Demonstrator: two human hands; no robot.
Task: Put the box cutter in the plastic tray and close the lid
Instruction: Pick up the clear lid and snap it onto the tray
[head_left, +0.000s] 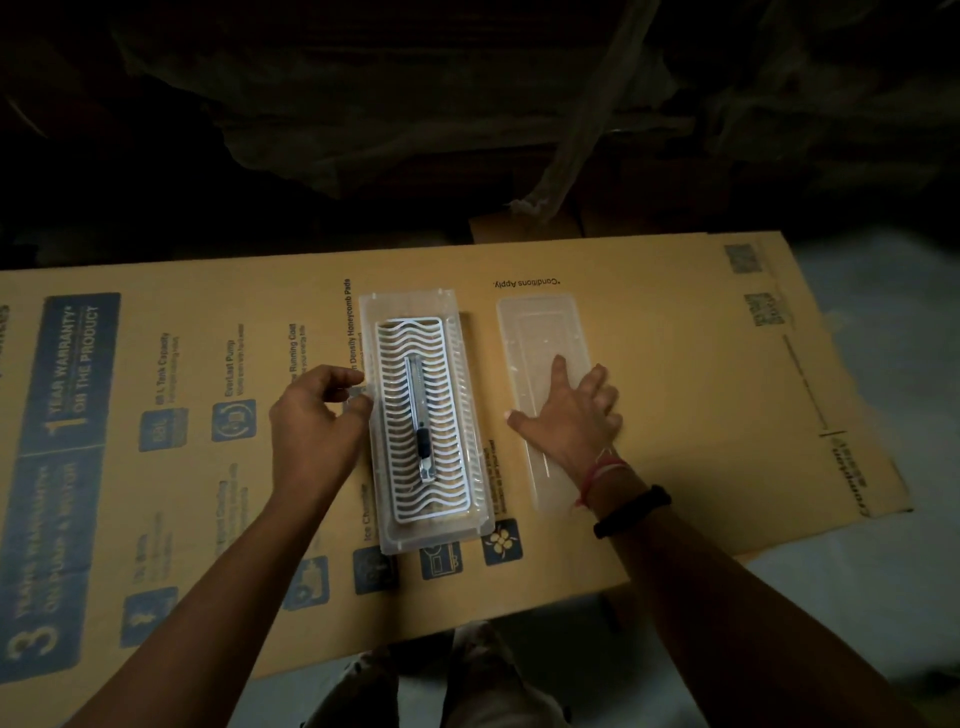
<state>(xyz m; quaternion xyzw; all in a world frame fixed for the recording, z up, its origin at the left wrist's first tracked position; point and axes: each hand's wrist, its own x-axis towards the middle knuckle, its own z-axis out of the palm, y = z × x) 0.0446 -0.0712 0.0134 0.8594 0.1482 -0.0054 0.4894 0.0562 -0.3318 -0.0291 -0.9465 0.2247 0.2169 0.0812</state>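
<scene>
A clear plastic tray (470, 514) with a white wavy grid insert lies lengthwise on the cardboard. The box cutter (421, 415), silver with a dark slider, rests on the grid along the tray's middle. My left hand (317, 421) hovers at the tray's left rim, fingers curled and apart, holding nothing. The clear lid (535, 332) lies flat to the right of the tray. My right hand (571, 410) rests spread flat on the lid's middle, fingers pointing away from me.
A large flattened cardboard sheet (701, 395) with blue print is the work surface. Dark plastic-wrapped bundles (467, 104) stand behind it. Grey floor (883, 597) shows at right and in front. My knees (441, 686) are below the sheet's near edge.
</scene>
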